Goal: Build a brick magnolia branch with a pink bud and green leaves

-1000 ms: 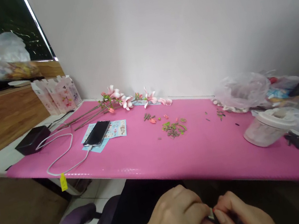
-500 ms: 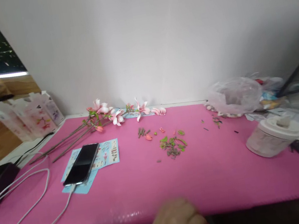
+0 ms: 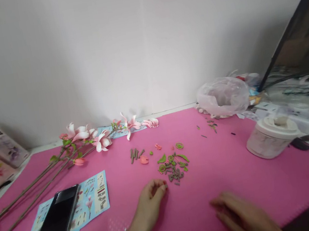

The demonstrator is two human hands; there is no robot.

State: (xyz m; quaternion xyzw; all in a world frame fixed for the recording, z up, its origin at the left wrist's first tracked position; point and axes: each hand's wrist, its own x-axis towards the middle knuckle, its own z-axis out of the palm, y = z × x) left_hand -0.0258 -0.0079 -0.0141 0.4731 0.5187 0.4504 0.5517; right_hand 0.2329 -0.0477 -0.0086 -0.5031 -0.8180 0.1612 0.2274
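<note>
My left hand point(image 3: 148, 204) rests low over the pink mat, fingers curled and thumb brought to the fingertips; whatever is in the pinch is too small to make out. Just right of those fingertips lies a pile of small brown and green plastic pieces point(image 3: 176, 174). My right hand point(image 3: 242, 213), blurred, hovers over the mat farther right with thumb and fingers apart and nothing visible between them. Behind the pile are a green ring piece point(image 3: 179, 145), a coral bud piece point(image 3: 143, 159) and several brown stick pieces point(image 3: 134, 155).
Pink-white flower stems point(image 3: 76, 139) lie at the back left. A black phone point(image 3: 50, 229) sits on blue instruction sheets point(image 3: 99, 193). To the right stand a white lidded cup point(image 3: 266, 141), a clear plastic bag point(image 3: 223, 97) and a dark screen point(image 3: 301, 32). Printed boxes point(image 3: 3, 146) stand left.
My hands have come up from the mat's front edge onto it and separated, the left moving close to the pile, the right off to the side. The view has turned right.
</note>
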